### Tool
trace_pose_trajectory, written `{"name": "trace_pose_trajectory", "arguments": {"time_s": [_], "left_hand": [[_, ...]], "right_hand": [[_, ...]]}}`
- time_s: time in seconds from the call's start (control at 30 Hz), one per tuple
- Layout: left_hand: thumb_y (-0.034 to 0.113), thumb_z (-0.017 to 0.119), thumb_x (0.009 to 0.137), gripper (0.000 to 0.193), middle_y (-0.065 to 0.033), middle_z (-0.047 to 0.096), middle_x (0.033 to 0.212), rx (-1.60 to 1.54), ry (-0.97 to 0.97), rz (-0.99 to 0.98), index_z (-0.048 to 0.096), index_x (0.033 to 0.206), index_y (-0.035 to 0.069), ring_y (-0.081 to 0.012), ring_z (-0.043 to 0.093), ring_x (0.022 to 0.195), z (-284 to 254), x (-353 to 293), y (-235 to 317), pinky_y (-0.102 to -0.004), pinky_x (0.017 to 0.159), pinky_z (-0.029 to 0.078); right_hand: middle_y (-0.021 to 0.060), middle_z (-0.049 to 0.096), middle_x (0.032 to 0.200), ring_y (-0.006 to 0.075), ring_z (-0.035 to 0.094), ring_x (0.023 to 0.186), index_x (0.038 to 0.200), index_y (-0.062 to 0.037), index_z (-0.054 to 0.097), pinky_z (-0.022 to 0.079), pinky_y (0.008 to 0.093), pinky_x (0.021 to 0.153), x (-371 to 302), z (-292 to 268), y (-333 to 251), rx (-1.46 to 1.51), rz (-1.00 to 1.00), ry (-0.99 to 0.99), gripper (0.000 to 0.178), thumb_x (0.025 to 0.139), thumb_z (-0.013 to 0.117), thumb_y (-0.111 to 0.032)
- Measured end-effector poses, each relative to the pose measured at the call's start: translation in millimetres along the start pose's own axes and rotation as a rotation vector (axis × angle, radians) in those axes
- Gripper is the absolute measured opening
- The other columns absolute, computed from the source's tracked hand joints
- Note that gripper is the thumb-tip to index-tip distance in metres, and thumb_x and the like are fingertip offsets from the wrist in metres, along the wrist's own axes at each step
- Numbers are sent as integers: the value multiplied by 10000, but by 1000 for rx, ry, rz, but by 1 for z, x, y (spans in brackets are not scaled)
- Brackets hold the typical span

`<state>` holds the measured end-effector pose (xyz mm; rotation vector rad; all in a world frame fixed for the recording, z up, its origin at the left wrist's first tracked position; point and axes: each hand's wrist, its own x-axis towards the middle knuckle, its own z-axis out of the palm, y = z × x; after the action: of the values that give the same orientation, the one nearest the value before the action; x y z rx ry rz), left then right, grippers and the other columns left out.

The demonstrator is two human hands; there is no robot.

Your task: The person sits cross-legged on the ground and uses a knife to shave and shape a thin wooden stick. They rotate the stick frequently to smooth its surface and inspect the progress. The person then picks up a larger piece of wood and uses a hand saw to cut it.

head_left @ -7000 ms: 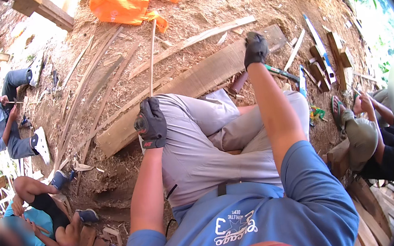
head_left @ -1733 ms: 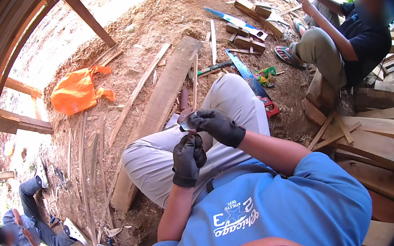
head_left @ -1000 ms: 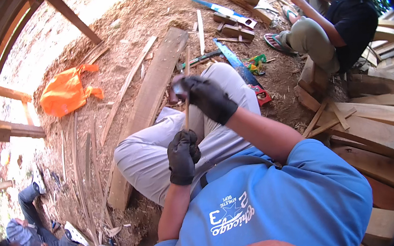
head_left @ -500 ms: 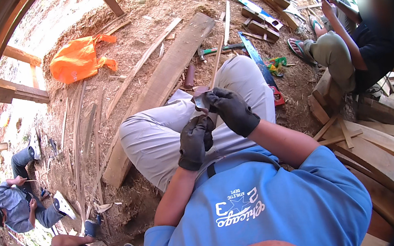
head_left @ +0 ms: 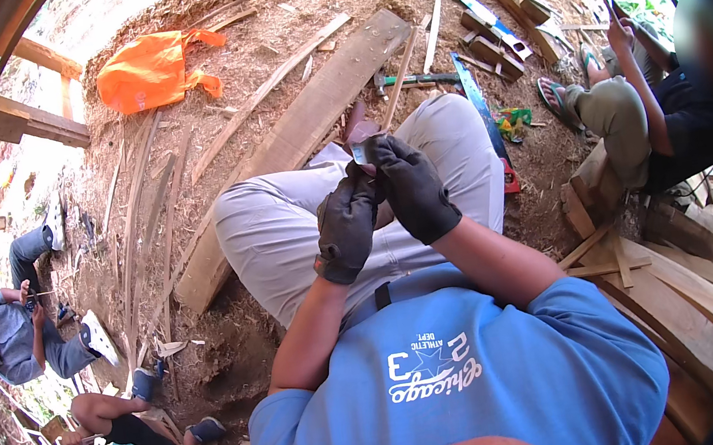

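Both my hands wear dark gloves and meet above my lap, fingers pinched together. My right hand (head_left: 414, 187) grips a small piece of sandpaper (head_left: 363, 133), reddish-brown with a pale, printed back. Close against it, my left hand (head_left: 347, 231) has its fingertips closed at the sandpaper's lower edge. A thin wooden stick (head_left: 401, 79) runs from behind the hands toward the far plank; whether a hand holds it is hidden. Another reddish-brown rolled piece (head_left: 354, 119) lies just beyond the hands, partly covered.
Beyond my legs lie a thick plank (head_left: 300, 127), a green hammer (head_left: 419, 79), a handsaw (head_left: 482, 109), a blue level (head_left: 482, 16) and wooden blocks (head_left: 492, 55). An orange bag (head_left: 144, 73) rests far left. One person (head_left: 628, 118) sits right, two others left; boards (head_left: 694, 288) pile at right.
My hands have drawn closer together, the left shifting up toward the right around the sandpaper. The whole view has tilted slightly, moving the surroundings in the picture.
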<state>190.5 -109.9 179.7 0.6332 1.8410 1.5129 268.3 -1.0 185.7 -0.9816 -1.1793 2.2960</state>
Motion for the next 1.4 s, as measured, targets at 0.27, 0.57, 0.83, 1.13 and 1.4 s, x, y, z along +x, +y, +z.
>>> {"name": "trace_pose_trajectory", "arguments": {"time_s": [0.27,0.57,0.83,1.13,1.4], "left_hand": [[240,562,1096,253,-37,636,693,182,-144,64,696,986,56,-120,551,542,-10,-14,2,-320,513,417],[220,671,1015,160,-110,645,649,1030,57,514,652,924,89,-311,628,541,-18,-21,5,-448,525,462],[251,636,1030,180,-131,682,719,964,73,475,670,973,84,-346,678,632,-10,-7,-4,-482,575,486],[170,546,1060,199,-118,697,800,481,-72,363,684,979,52,-308,672,642,-26,-23,-3,-463,609,483],[189,529,1084,250,41,487,703,-381,-335,-341,574,861,87,-28,368,491,-55,-27,3,-235,433,289]], "right_hand": [[57,712,1191,192,695,1085,1199,0,691,570,385,910,51,-51,-48,-72,-424,13,234,1010,576,-76],[56,751,1151,208,749,993,1271,-55,690,591,336,825,101,-67,-35,-174,-461,173,271,1063,605,-207],[111,717,1225,208,725,1018,1290,11,648,567,308,896,11,-3,12,165,40,40,295,1033,572,-113],[105,683,1232,229,707,1086,1347,20,612,599,361,960,61,-68,-34,-182,-419,37,312,1115,506,-161],[145,689,1336,235,706,1115,1296,-2,666,591,371,921,76,-85,-42,-317,-562,23,306,1067,568,-180]]}}
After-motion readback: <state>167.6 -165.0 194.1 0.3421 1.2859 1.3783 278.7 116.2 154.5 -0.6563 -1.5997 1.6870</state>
